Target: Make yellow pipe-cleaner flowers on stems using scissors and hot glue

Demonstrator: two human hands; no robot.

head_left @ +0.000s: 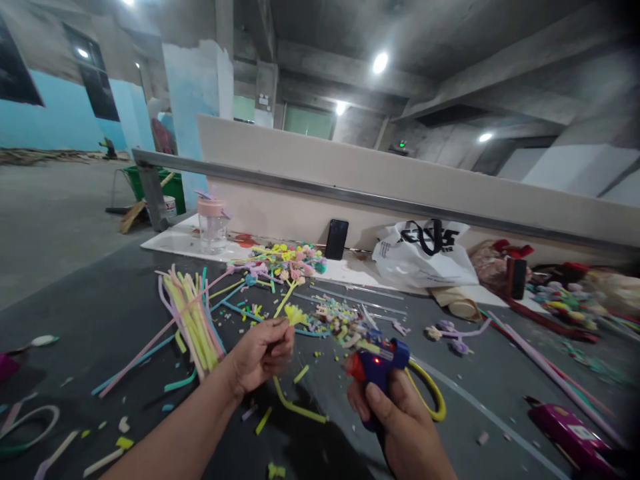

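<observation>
Your left hand (pixel 267 353) pinches a yellow flower (pixel 295 315) just below frame centre; your right hand (pixel 407 417) grips the glue gun (pixel 376 365), lower right of centre. Swinging it left could burn your left hand.

Ceiling lamps (pixel 380 63) with glare halos supply dim, uneven light. A shadow darkens the worktop (pixel 125 300) at bottom centre. Wide-angle distortion stretches the edges; the upper-right corner is blackened.

Beneath concrete beams (pixel 325 63), a glue gun (pixel 375 370) and colorful scraps (pixel 340 317) at a dark worktable (pixel 125 293) mark the space as a craft workshop.
</observation>
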